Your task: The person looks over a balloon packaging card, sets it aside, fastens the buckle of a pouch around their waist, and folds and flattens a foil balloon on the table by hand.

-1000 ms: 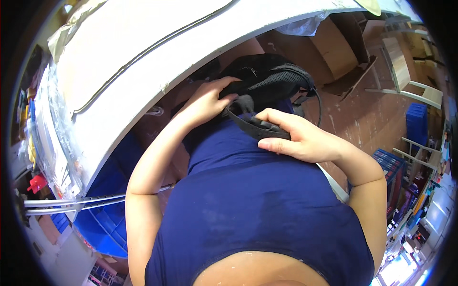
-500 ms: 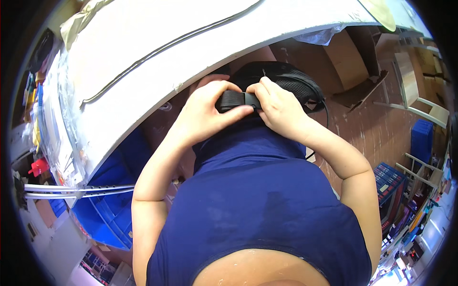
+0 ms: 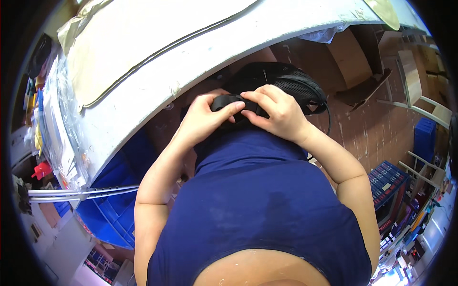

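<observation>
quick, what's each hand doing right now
Left hand: closed, pinching the left end of the black fabric strap of a black mesh pack.
Right hand: closed on the strap's right end.

A long white counter [image 3: 157, 52] curves across the top, its edge chipped and stained. Beneath it stand blue plastic bins [image 3: 112, 209] and brown cardboard boxes [image 3: 334, 57]. The floor [image 3: 377, 133] is reddish-brown and scuffed. At the right stand a pale wooden chair [image 3: 420, 95] and a blue crate [image 3: 386, 178].
</observation>
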Tool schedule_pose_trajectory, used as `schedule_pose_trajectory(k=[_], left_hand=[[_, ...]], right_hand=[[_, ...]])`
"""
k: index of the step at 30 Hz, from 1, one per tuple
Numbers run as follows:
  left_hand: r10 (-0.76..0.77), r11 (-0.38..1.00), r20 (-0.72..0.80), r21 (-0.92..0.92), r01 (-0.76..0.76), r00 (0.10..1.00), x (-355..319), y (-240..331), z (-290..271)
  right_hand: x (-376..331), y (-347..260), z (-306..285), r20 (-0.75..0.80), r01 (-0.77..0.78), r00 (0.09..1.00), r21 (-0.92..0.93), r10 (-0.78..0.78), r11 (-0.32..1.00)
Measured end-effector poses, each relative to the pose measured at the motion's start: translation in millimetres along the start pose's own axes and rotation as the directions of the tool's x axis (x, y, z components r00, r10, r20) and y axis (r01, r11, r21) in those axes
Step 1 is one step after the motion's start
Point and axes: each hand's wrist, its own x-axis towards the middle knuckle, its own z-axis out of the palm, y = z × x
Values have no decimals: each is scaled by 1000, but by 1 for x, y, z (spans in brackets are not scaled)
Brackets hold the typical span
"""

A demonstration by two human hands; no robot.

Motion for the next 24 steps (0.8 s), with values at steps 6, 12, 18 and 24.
schedule_pose_trajectory(k=[6,12,18,24], left_hand=[[-94,996,56,2,94,994,5,-10,-2],[74,994,-104,-74,-82,992,1,-16,9],[134,988,-126,-65,-143,983,-15,-12,20],[317,946,-187,131,-296,930,-20,-20,22]], right_hand=[[-2,-1,-2,57,28,998,-80,-23,996],[-3,-5,0,-41,-43,998,-10,43,999],[-10,-14,1,-111,-57,992,34,61,998],[-9,-22,0,-142,-105,981,193,133,976]])
